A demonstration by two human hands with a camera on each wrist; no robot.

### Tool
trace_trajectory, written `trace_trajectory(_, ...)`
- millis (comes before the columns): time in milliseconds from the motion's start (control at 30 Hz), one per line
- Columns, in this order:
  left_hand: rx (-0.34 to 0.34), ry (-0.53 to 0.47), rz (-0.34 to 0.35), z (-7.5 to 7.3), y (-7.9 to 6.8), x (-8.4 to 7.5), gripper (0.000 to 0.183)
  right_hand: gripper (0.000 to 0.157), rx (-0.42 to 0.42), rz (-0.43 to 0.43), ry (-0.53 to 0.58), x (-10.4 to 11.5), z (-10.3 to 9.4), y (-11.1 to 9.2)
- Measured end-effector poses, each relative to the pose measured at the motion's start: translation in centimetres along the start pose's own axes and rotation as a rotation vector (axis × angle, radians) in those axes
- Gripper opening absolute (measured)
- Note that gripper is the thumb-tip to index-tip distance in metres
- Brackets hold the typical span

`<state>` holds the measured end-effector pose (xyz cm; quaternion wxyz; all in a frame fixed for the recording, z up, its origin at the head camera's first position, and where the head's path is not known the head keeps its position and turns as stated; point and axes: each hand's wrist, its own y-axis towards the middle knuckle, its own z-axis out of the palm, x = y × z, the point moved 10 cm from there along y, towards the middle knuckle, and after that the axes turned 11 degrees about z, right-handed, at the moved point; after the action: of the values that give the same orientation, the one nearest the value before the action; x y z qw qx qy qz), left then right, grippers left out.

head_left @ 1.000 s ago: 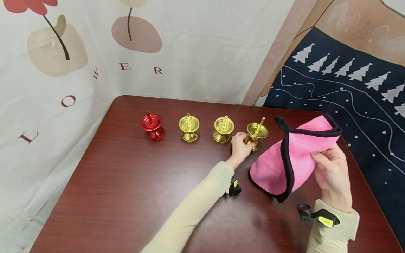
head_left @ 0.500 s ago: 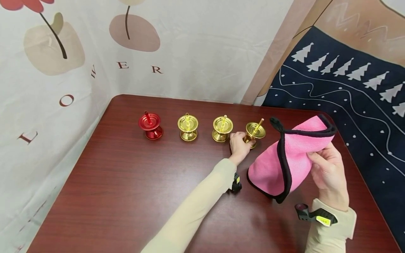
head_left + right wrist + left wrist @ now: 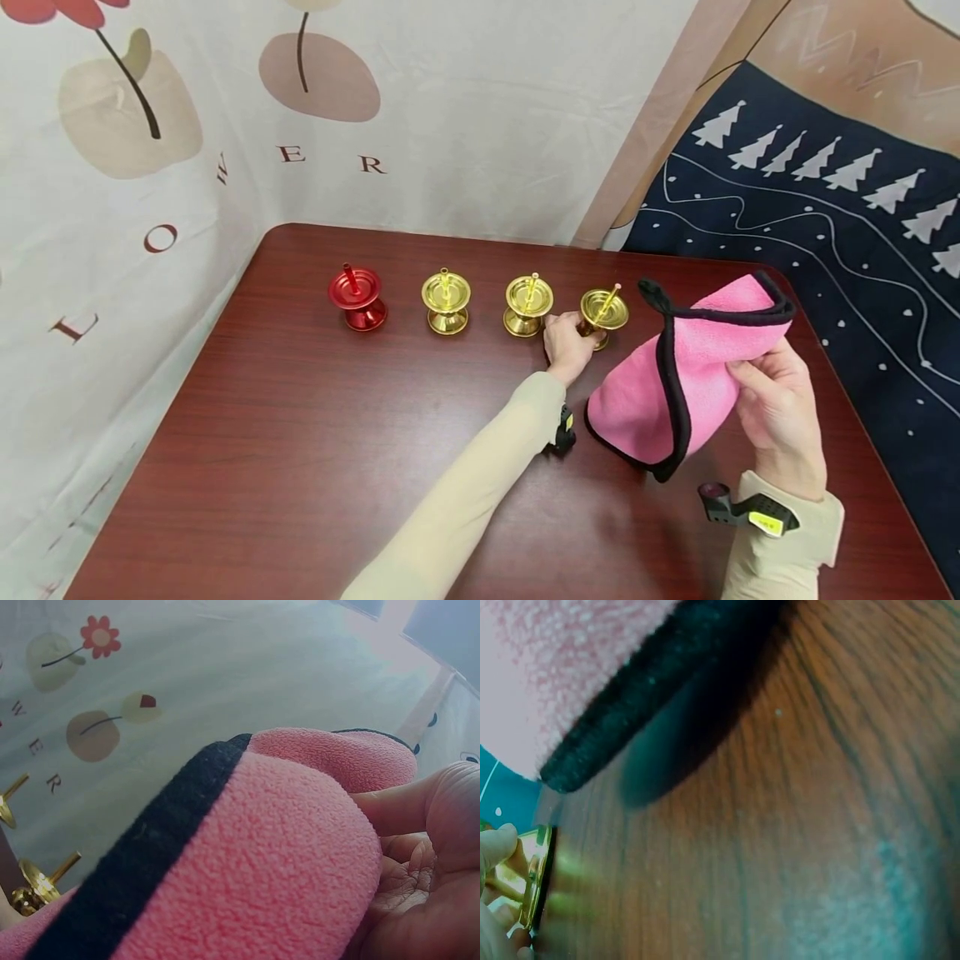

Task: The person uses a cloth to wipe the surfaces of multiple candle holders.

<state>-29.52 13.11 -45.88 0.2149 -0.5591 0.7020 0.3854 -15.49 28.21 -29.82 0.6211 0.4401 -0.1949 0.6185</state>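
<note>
Printed fabric (image 3: pixel 480 125) hangs behind a dark reddish table (image 3: pixel 300 467). Along the table's far side, left to right, stand a red holder (image 3: pixel 364 315) and two gold holders (image 3: pixel 447 322). Right of these, the left hand (image 3: pixel 567 346) has its fingers clamped round the rightmost gold holder (image 3: pixel 609 312), below its dish. Nearer and farther right, the right hand (image 3: pixel 783 408) pinches a black-edged pink cloth (image 3: pixel 708 375) between its fingers.

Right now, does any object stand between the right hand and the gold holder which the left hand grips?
Only the pink cloth, held by the right hand itself, comes between it and the rightmost gold holder. The left hand grips that holder; no other object is visible between.
</note>
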Motion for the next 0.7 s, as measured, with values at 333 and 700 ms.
trace_trajectory(333,0.051,-0.060,-0.050,0.4,0.1,0.9,0.025,0.034,-0.017,0.015,-0.008,-0.3,-0.4,0.2)
trace_trajectory(700,-0.061,-0.303,-0.052,-2.8,-2.3,1.7,0.021,0.034,-0.045,0.008,0.022,-0.4,-0.8,0.5)
